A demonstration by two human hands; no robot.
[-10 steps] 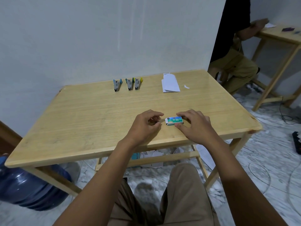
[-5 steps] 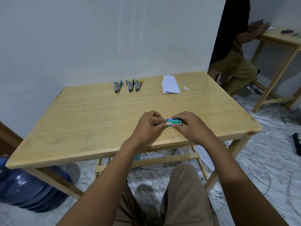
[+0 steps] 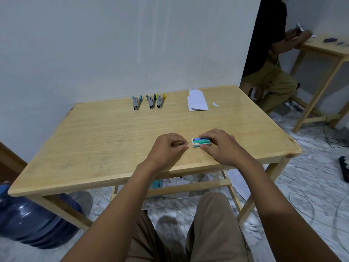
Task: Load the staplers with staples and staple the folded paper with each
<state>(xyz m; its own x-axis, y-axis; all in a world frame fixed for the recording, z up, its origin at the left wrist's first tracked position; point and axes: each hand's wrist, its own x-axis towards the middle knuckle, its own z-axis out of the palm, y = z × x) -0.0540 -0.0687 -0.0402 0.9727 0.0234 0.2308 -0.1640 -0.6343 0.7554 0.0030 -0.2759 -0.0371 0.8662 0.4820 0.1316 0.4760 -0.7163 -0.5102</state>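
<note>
Resting flat on the near part of the wooden table (image 3: 103, 138), the small green staple box (image 3: 201, 142) is clamped by the right hand (image 3: 221, 147) — thumb against its near long side, fingertips against the far one. The left hand (image 3: 169, 148) lies just beside the box's left end with its fingers curled and the thumb tip drawn up to them; whether a strip of staples is pinched there cannot be told. The box is judged to be light, thin card, easily crushed and apt to slide on the smooth wood, so it is best steadied by its long sides while the inner tray is drawn out endways. A strip of staples would be expected to be stiff yet brittle, to be taken lightly by its flanks and never bent. The row of three small staplers (image 3: 151, 102) is set near the far edge, well apart from both hands — hard metal-and-plastic tools, to be gripped round the body. The folded paper (image 3: 197, 102) lies to their right, limp and light, best taken at its fold.
</note>
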